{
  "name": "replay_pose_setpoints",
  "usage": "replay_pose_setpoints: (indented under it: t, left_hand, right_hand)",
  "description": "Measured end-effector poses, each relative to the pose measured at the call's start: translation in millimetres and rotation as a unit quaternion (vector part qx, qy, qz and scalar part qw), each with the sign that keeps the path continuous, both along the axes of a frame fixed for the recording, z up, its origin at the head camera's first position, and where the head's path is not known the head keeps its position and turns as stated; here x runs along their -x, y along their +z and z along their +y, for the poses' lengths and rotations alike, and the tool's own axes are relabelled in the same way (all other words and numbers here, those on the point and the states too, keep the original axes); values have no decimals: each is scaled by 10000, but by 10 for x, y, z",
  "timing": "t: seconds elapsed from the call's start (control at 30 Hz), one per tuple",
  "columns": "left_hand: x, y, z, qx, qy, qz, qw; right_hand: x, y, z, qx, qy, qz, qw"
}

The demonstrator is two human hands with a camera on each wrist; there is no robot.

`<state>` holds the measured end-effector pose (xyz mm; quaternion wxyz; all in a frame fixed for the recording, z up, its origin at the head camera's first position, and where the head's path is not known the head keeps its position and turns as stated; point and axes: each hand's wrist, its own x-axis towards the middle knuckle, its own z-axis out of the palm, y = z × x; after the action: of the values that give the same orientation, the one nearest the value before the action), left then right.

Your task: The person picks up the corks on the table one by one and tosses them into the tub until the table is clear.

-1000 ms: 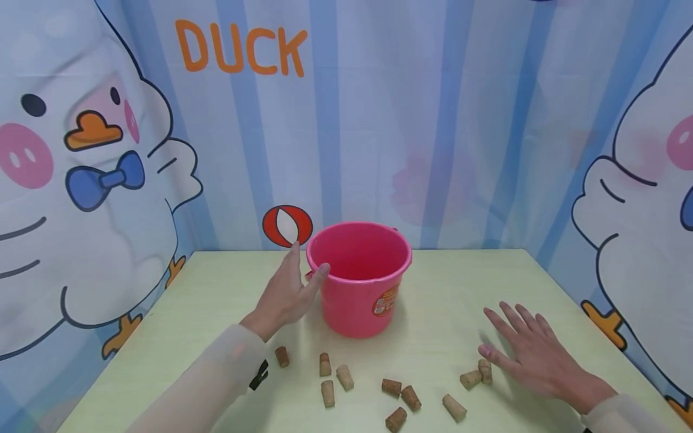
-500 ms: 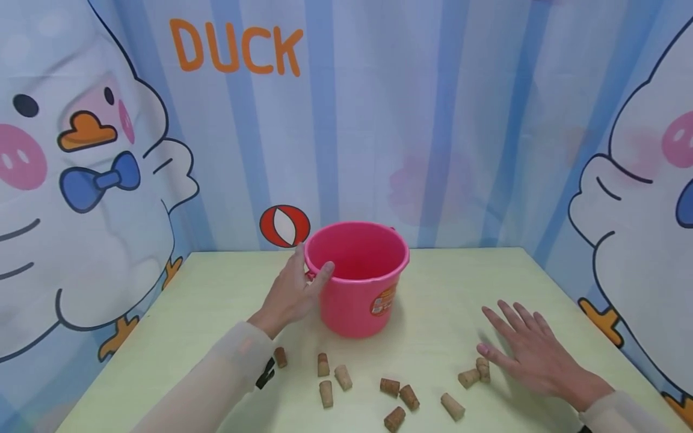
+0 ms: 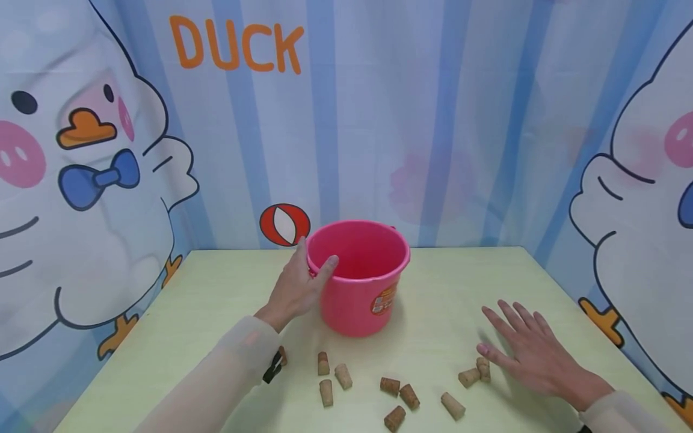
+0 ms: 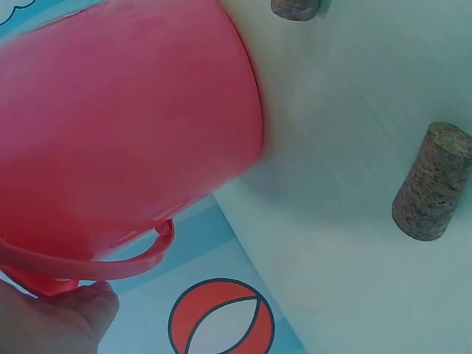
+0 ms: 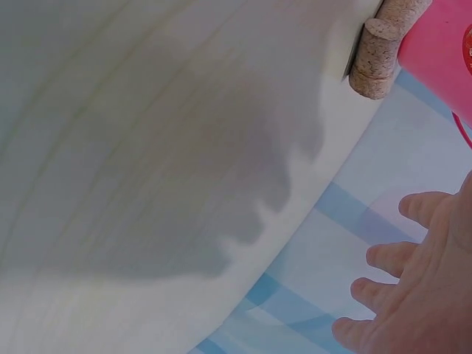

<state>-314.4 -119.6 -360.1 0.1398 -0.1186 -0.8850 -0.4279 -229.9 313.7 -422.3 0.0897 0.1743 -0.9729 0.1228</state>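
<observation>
so we're seeing the left hand (image 3: 296,287) closing up on the pink bucket (image 3: 354,310), thumb reaching further over the rim (image 3: 373,279) than a second ago. its fingers are pinching that rim, we reckon, though the left wrist view is only catching a bit of the hand, so we're not sure how tight. the bucket's standing upright on the desk (image 3: 444,307), so we're calling this the getting-hold stage. the right hand (image 3: 533,355) is hovering the same as before, fingers spread and holding nothing. the corks (image 3: 409,397) are lying loose in front.
</observation>
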Motion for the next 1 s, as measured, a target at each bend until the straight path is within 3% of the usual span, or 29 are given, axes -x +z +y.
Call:
replay_pose_setpoints:
  t: [0.5, 0.77, 1.0]
  left_hand:
    - [15, 8, 53, 11, 283, -151, 9995]
    - [-4, 23, 67, -25, 251, -327, 9991]
    - [13, 30, 75, 6, -47, -383, 9993]
  right_hand:
    - [7, -8, -13, 2, -3, -28, 10000]
    - [11, -12, -26, -9, -16, -38, 10000]
    - [10, -25, -31, -8, 1, -26, 10000]
